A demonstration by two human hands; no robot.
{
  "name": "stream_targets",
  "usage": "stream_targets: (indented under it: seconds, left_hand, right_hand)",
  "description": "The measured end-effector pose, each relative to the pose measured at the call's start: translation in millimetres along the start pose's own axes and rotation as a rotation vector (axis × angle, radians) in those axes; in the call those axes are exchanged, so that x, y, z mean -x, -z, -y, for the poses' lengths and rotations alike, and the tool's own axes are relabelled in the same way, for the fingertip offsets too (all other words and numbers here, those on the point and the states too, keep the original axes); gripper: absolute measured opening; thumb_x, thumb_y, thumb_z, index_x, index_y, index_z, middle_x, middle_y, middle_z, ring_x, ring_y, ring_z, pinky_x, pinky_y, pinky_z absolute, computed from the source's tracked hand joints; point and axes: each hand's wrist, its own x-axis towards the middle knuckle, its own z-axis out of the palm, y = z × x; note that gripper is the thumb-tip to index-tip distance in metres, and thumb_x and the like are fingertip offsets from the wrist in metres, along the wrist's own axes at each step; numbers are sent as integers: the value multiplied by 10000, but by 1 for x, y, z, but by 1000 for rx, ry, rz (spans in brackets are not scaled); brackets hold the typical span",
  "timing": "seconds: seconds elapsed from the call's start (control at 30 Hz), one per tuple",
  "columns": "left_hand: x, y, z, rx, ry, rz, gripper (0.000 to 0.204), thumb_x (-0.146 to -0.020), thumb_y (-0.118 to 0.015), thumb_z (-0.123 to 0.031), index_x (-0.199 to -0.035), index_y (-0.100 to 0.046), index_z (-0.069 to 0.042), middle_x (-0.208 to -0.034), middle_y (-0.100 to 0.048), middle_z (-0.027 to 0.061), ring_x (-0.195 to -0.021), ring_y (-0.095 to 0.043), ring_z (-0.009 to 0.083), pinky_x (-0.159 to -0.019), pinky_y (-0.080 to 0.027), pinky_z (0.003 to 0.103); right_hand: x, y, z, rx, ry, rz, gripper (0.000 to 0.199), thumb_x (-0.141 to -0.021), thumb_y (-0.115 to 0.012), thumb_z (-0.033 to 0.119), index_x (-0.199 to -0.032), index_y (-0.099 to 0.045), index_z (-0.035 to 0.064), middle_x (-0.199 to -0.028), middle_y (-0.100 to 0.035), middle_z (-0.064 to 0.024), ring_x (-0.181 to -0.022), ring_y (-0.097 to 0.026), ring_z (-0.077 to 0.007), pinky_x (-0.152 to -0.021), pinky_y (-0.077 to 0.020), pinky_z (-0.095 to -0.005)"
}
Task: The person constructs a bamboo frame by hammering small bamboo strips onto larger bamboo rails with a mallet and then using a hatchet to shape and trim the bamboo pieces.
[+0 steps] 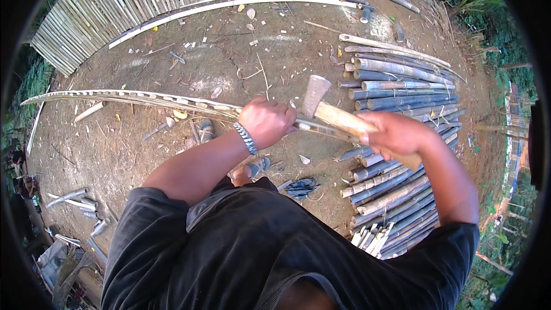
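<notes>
My left hand [267, 123], with a banded bracelet at the wrist, is closed around a long split bamboo pole [189, 102]. The pole reaches far out to the left, with a row of pale notch-like marks along it, and its short end juts out to the right of my fist. In my right hand [396, 135] is the wooden handle of a hatchet [340, 119]. Its grey head [315, 95] is right beside the pole's short end; whether the blade touches it I cannot tell. The right hand looks slightly blurred.
A large stack of bamboo poles [402, 86] lies on the right. Upper left stands a panel of upright bamboo slats [143, 0], with a long pale strip [229, 3] along its lower edge. Offcuts [86, 206] and a dark plastic bag [301, 188] lie on the dirt ground near my feet.
</notes>
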Motion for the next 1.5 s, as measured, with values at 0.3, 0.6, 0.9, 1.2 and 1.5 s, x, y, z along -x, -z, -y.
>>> stream_targets:
  seconds: [0.3,0.6,0.9,1.2,1.5]
  left_hand:
    - [1,2,2,-25,-17,6,323,-789,-766,-445,-806,-646,-145,-740,-672,24,-725,-695,221,-694,-525,379]
    - [-2,1,3,2,10,7,332,-797,-760,-448,-802,-647,-136,-735,-673,34,-734,-695,221,-699,-517,375]
    - [-7,1,3,7,-16,-37,346,-788,-766,-458,-779,-646,-134,-707,-672,37,-692,-691,231,-657,-515,382]
    - [-9,-1,2,-12,-34,-40,342,-800,-759,-462,-779,-651,-138,-707,-673,32,-687,-690,218,-671,-506,372]
    - [-5,-1,2,1,-32,-21,321,-792,-775,-441,-792,-662,-140,-730,-671,35,-715,-692,220,-707,-513,374]
  right_hand:
    - [-3,7,0,79,33,-90,429,-1027,-536,185,-1436,-475,69,-761,-609,-36,-569,-597,-108,-529,-522,-287]
    - [-3,12,3,-172,106,-391,457,-1026,-511,142,-1474,-462,63,-798,-618,-36,-579,-592,-111,-541,-538,-278]
    - [-2,23,1,-262,157,-536,422,-1008,-524,112,-1428,-493,90,-781,-611,-34,-606,-602,-110,-529,-518,-273]
    - [3,26,-6,-276,177,-486,502,-1029,-531,161,-1520,-434,121,-776,-583,-34,-565,-564,-107,-523,-518,-270]
    - [3,41,1,-85,66,-174,551,-1019,-547,141,-1549,-400,116,-786,-613,-22,-594,-588,-102,-563,-555,-267]
